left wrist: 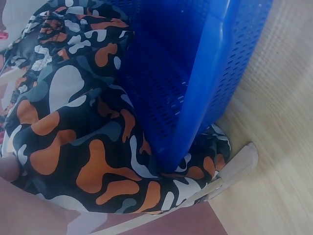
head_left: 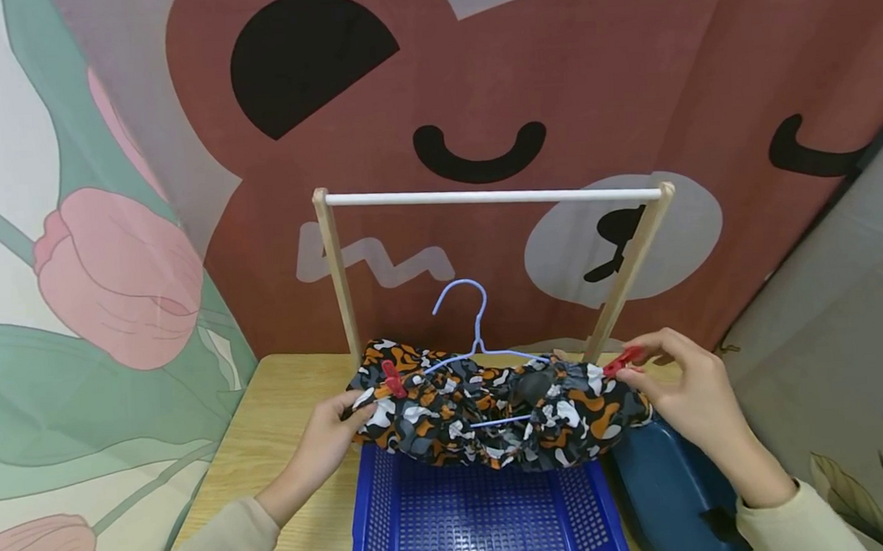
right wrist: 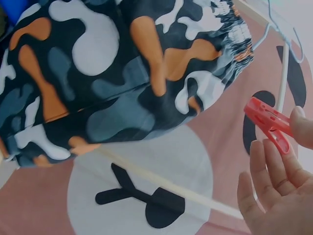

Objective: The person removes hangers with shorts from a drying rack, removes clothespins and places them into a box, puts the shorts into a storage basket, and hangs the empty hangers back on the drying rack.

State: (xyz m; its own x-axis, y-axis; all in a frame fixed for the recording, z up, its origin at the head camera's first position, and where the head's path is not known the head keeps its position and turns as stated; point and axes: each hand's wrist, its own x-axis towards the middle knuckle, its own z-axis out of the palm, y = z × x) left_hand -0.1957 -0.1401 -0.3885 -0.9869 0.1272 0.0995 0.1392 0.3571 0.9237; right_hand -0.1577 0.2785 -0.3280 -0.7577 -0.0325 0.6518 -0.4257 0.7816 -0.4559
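Observation:
A camouflage-print garment [head_left: 442, 429] in black, orange, grey and white, with a gathered opening, lies bunched across the blue basket's back. A light-blue hanger [head_left: 481, 340] sits in its opening, hook up. My left hand [head_left: 328, 431] pinches the garment's left edge, just below a red clothespin [head_left: 393, 379] clipped near that side. At the right end, my right hand [head_left: 690, 387] pinches a second red clothespin [head_left: 622, 361] between thumb and fingers. In the right wrist view a gap shows between this clothespin [right wrist: 268, 122] and the garment [right wrist: 112, 83].
A wooden rack with a white rail [head_left: 482, 196] stands behind the garment. The blue perforated basket [head_left: 360, 521] is on the wooden table [head_left: 290, 392] in front. A dark teal container [head_left: 666, 484] sits to its right. Printed curtains [head_left: 416, 85] hang behind.

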